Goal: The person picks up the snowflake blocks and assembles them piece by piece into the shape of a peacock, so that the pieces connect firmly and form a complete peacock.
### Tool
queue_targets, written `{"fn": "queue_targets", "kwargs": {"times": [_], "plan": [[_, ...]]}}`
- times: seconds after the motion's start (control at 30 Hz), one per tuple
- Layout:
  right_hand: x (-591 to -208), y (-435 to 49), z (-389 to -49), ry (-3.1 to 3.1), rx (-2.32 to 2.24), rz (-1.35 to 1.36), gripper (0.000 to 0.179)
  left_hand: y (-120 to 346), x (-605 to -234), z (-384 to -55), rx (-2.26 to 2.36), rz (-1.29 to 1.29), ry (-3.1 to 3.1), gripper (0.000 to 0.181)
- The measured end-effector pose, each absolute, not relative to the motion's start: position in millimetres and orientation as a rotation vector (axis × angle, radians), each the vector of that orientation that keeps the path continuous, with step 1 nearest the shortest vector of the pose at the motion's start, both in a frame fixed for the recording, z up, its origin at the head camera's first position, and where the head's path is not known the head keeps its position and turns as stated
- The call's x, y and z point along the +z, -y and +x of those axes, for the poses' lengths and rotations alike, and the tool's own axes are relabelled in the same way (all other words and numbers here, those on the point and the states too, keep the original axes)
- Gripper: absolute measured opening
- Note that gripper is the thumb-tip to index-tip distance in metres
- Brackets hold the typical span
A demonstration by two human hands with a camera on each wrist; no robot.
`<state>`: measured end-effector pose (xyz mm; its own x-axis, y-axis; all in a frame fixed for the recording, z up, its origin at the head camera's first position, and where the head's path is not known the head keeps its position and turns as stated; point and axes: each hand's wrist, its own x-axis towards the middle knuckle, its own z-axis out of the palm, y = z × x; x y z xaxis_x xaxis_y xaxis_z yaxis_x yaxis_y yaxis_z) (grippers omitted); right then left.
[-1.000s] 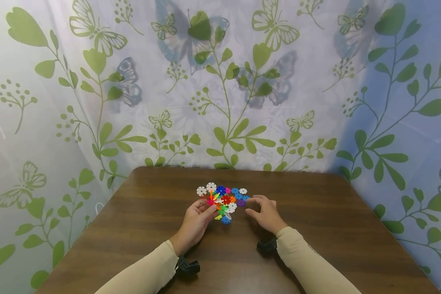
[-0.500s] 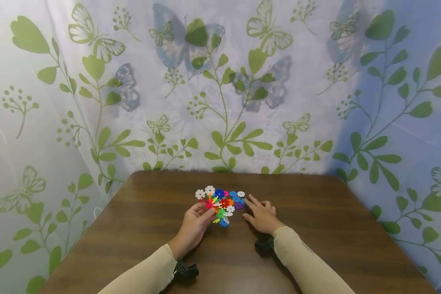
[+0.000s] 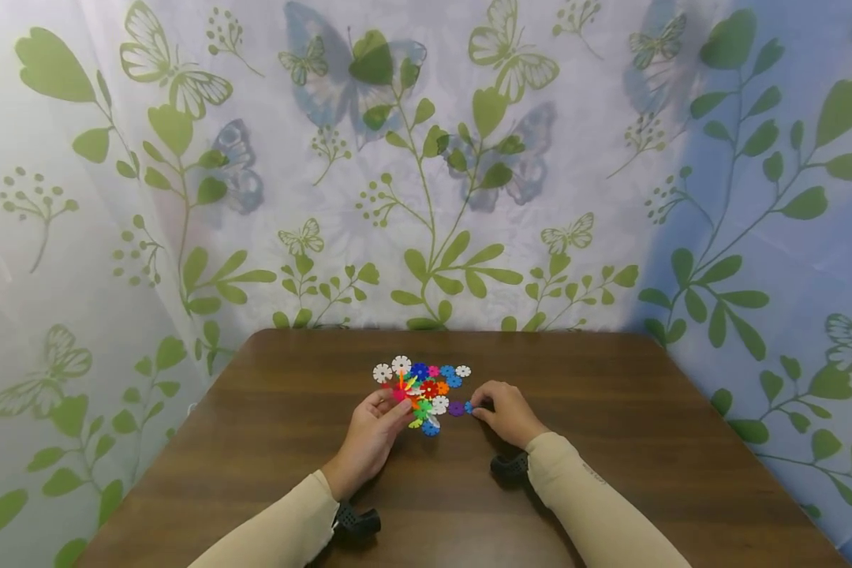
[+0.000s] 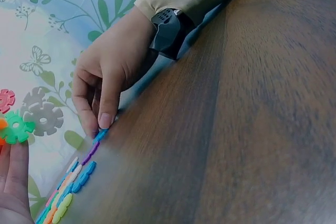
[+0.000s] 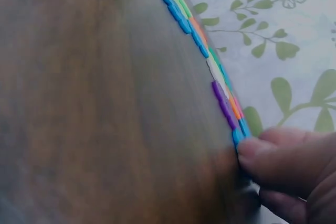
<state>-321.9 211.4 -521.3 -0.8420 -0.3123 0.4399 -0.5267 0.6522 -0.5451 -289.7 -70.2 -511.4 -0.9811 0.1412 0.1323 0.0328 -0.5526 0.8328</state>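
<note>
My left hand [image 3: 368, 432] holds a raised cluster of joined interlocking discs, with a pink disc [image 3: 400, 393] at its fingertips. In the left wrist view a green disc [image 4: 19, 126] and a white disc [image 4: 44, 118] of that cluster stand above the left fingers [image 4: 18, 166]. My right hand [image 3: 509, 413] pinches a small blue interlocking disc [image 3: 468, 408] between thumb and fingers, low over the table. Against the blue disc lies a purple disc [image 3: 456, 409], also seen edge-on in the right wrist view. Palm and some fingers of the right hand are hidden in the head view.
Several loose discs, among them a red disc [image 3: 429, 389], a dark blue disc [image 3: 419, 371] and a white disc [image 3: 463, 371], lie flat on the brown wooden table [image 3: 582, 371]. A patterned curtain [image 3: 426, 158] hangs behind the table. Dark cameras [image 3: 509, 468] are strapped at the wrists.
The right hand's fingers have closed on the blue disc. Blue and purple discs have moved nearer to me, away from the other blue discs. The left hand keeps its hold.
</note>
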Motion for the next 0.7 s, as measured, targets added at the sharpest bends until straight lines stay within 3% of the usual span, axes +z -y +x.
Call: {"fn": "queue_targets", "kwargs": {"times": [0.3,0.7], "plan": [[-518,-209,-314,2.546,1.387,0.549,0.014,71,-513,-287,2.668,0.281,-1.500,0.025],[-496,-189,-296,2.351,1.776,0.636,0.034,75,-513,-285,2.639,0.293,-1.508,0.025]]}}
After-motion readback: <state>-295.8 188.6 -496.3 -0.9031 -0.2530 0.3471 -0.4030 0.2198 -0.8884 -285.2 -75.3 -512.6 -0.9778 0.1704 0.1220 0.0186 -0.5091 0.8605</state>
